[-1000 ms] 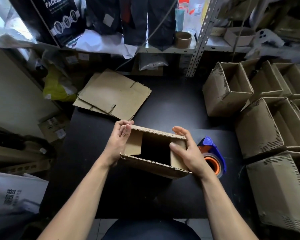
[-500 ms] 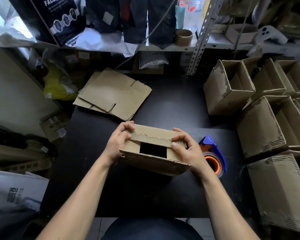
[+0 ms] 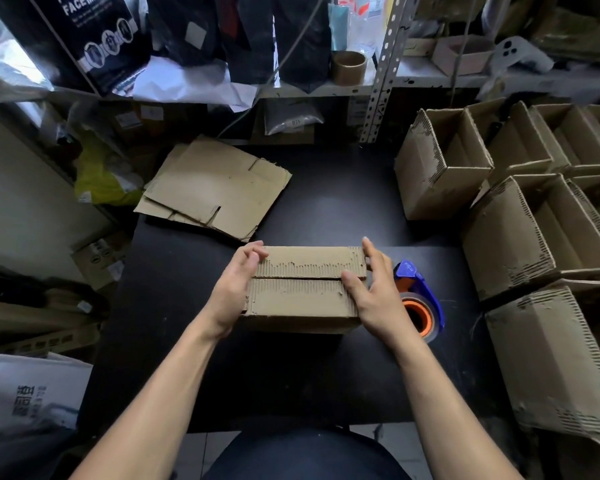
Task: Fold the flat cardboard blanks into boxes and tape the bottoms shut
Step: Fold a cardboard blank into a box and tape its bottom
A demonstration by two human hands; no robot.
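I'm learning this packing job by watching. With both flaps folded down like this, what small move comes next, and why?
Probably the right hand lets go and reaches for the tape dispenser just beside it, while the left hand keeps the box steady. The two flaps meet along a middle seam with no tape visible on it.

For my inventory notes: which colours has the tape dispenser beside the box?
The tape dispenser is blue with an orange core, seen in the head view.
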